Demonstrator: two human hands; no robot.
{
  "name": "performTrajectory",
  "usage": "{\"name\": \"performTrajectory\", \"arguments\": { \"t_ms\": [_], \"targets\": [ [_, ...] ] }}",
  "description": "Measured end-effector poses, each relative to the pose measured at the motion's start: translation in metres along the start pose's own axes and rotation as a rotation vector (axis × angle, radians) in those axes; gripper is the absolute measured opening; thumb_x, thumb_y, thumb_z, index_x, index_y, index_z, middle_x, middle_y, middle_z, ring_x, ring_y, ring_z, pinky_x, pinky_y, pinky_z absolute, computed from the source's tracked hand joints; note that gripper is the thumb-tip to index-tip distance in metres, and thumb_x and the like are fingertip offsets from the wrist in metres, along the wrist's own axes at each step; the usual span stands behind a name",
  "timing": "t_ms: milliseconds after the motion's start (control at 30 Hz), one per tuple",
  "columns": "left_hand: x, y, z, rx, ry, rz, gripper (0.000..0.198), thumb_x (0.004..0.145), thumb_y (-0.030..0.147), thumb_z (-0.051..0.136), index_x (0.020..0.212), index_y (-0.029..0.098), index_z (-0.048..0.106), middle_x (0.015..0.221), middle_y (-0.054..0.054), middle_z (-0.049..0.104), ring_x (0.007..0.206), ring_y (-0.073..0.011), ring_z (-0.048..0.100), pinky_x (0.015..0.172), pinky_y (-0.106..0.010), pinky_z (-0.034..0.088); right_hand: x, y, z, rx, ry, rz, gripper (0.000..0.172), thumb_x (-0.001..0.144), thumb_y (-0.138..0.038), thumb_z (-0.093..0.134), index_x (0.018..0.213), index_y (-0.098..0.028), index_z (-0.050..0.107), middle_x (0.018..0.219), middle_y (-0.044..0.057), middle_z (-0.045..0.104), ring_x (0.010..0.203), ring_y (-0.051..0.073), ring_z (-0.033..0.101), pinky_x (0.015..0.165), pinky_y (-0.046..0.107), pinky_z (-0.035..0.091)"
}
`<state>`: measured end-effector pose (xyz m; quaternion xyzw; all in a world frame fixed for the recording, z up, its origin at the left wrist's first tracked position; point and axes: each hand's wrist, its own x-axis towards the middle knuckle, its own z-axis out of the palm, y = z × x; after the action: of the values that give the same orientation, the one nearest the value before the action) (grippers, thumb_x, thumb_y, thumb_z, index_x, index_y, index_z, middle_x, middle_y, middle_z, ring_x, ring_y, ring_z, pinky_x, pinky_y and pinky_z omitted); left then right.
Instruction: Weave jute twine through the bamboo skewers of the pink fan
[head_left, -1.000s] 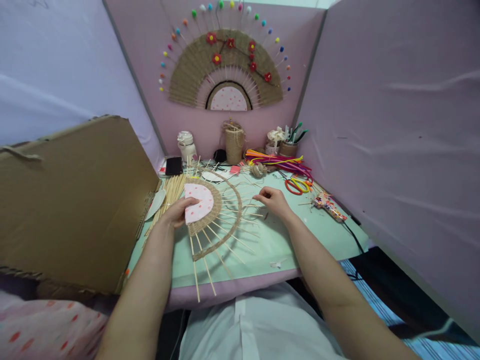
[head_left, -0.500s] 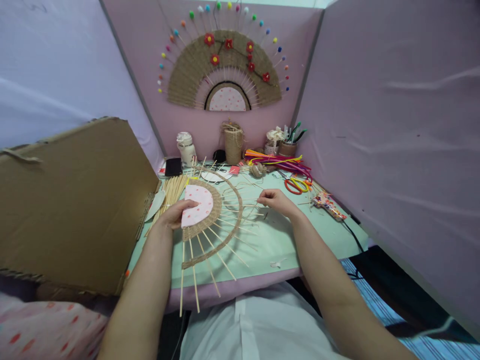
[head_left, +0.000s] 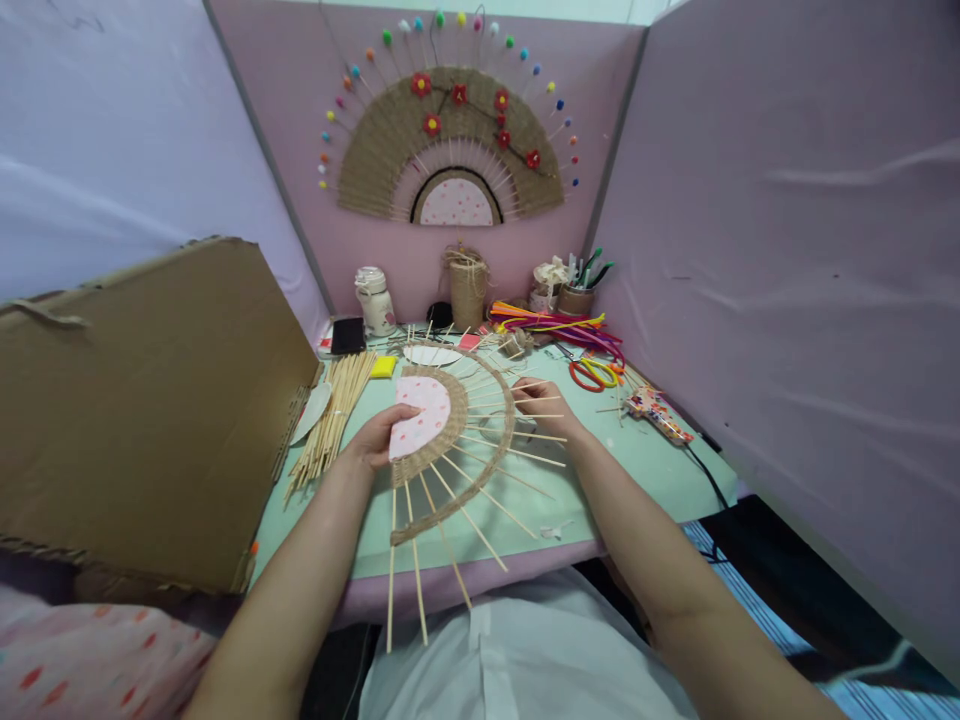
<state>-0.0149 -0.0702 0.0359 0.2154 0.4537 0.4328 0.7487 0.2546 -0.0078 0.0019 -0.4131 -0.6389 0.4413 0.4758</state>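
Observation:
My left hand (head_left: 384,435) grips the straight edge of a half-round woven fan (head_left: 459,415), thumb on its white centre with pink dots. Thin wooden sticks spread out from the centre, through an inner band and a narrow outer band of brown twine weave. My right hand (head_left: 546,402) is pinched close by the outer band at the fan's right side, partly behind the stick ends. A thin strand of twine (head_left: 489,428) loops near its fingers; the fingertips are partly hidden.
Bundled wooden sticks (head_left: 330,420) and a yellow packet (head_left: 383,367) lie left. Scissors (head_left: 589,375), coloured pipe cleaners (head_left: 559,322) and a glue gun (head_left: 658,415) lie right. A twine spool (head_left: 468,290) and jar (head_left: 374,302) stand behind. Cardboard (head_left: 157,420) blocks the left; a finished fan (head_left: 450,140) hangs ahead.
The fan and my left hand have moved right, uncovering the yellow packet and more of the stick bundle. My right hand now sits closer to the outer band, among the stick ends.

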Motion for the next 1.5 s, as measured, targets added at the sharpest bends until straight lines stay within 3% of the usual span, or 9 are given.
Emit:
{"name": "performTrajectory", "arguments": {
  "t_ms": [200, 533, 800, 1167, 1333, 1500],
  "targets": [
    [-0.001, 0.0, -0.003, 0.005, -0.036, 0.069, 0.044, 0.075, 0.008, 0.048, 0.117, -0.002, 0.057, 0.073, -0.014, 0.073, 0.061, -0.0205, 0.07, 0.061, -0.027, 0.057, 0.0, 0.0, -0.004, 0.017, 0.041, 0.02, 0.029, 0.067, -0.043, 0.066, 0.067, -0.015, 0.061, 0.056, -0.003, 0.047, 0.053, 0.008, 0.035, 0.052, 0.024, 0.029],
    [-0.003, 0.007, -0.009, 0.095, 0.053, 0.088, 0.043, 0.073, 0.007, 0.05, 0.114, -0.003, 0.059, 0.071, -0.014, 0.072, 0.056, -0.0203, 0.068, 0.055, -0.025, 0.056, 0.002, 0.008, -0.008, -0.139, 0.123, -0.149, 0.029, 0.07, -0.045, 0.065, 0.067, -0.017, 0.06, 0.055, -0.003, 0.044, 0.053, 0.01, 0.033, 0.051, 0.024, 0.028],
    [-0.003, 0.006, -0.011, 0.14, 0.079, 0.119, 0.043, 0.069, 0.006, 0.054, 0.111, -0.001, 0.06, 0.072, -0.013, 0.073, 0.056, -0.0207, 0.068, 0.055, -0.026, 0.056, 0.002, 0.009, -0.009, -0.192, 0.113, -0.204, 0.024, 0.074, -0.039, 0.063, 0.066, -0.017, 0.06, 0.059, -0.001, 0.05, 0.055, 0.01, 0.038, 0.052, 0.024, 0.031],
    [-0.009, 0.009, -0.012, 0.176, 0.118, 0.128, 0.041, 0.068, 0.004, 0.053, 0.108, -0.001, 0.061, 0.07, -0.014, 0.072, 0.052, -0.0197, 0.067, 0.052, -0.026, 0.055, 0.002, 0.008, -0.018, -0.236, 0.204, -0.332, 0.02, 0.074, -0.037, 0.066, 0.068, -0.018, 0.061, 0.066, 0.001, 0.058, 0.058, 0.012, 0.045, 0.057, 0.026, 0.037],
    [-0.007, 0.009, -0.016, 0.203, 0.075, 0.128, 0.042, 0.067, 0.005, 0.055, 0.107, 0.0, 0.062, 0.068, -0.013, 0.072, 0.054, -0.0202, 0.067, 0.052, -0.025, 0.055, 0.005, 0.009, -0.022, -0.183, 0.215, -0.3, 0.019, 0.074, -0.036, 0.066, 0.07, -0.019, 0.061, 0.069, 0.001, 0.058, 0.061, 0.013, 0.046, 0.058, 0.027, 0.037],
    [-0.008, 0.01, -0.019, 0.225, 0.086, 0.115, 0.042, 0.065, 0.005, 0.055, 0.106, -0.001, 0.063, 0.068, -0.014, 0.072, 0.051, -0.0199, 0.066, 0.051, -0.025, 0.054, 0.006, 0.009, -0.025, 0.038, 0.078, -0.133, 0.019, 0.073, -0.037, 0.065, 0.073, -0.018, 0.061, 0.065, -0.001, 0.055, 0.057, 0.01, 0.042, 0.054, 0.025, 0.032]
  ]
}}
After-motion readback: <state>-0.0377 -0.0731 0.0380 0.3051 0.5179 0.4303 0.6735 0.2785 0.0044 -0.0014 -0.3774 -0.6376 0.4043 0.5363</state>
